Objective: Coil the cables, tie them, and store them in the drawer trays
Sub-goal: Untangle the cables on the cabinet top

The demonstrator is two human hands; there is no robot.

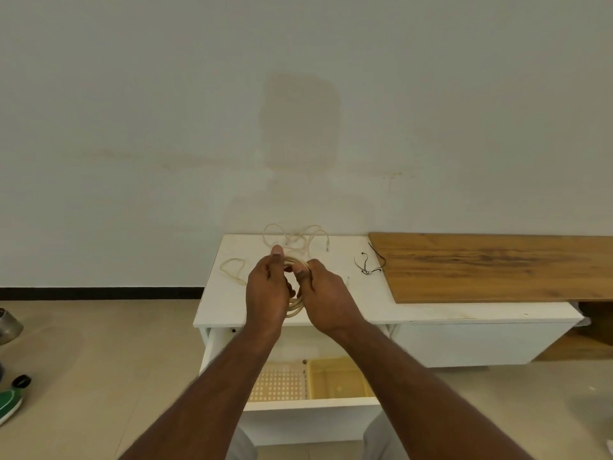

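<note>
A cream cable is partly wound into a coil (296,307) held between both hands above the white cabinet top (365,303). My left hand (267,290) grips the coil's left side, thumb up. My right hand (323,293) pinches its right side. The cable's loose rest (298,239) lies tangled at the back of the top, with one loop (232,268) to the left. A thin black cable (368,262) lies to the right. Below, the open drawer (308,405) holds a perforated cream tray (282,383) and a yellow tray (338,376).
A wooden board (497,265) covers the right part of the cabinet top. The wall stands right behind the cabinet. On the floor at far left are a metal pot (8,325) and a green object (10,401). My knees flank the drawer front.
</note>
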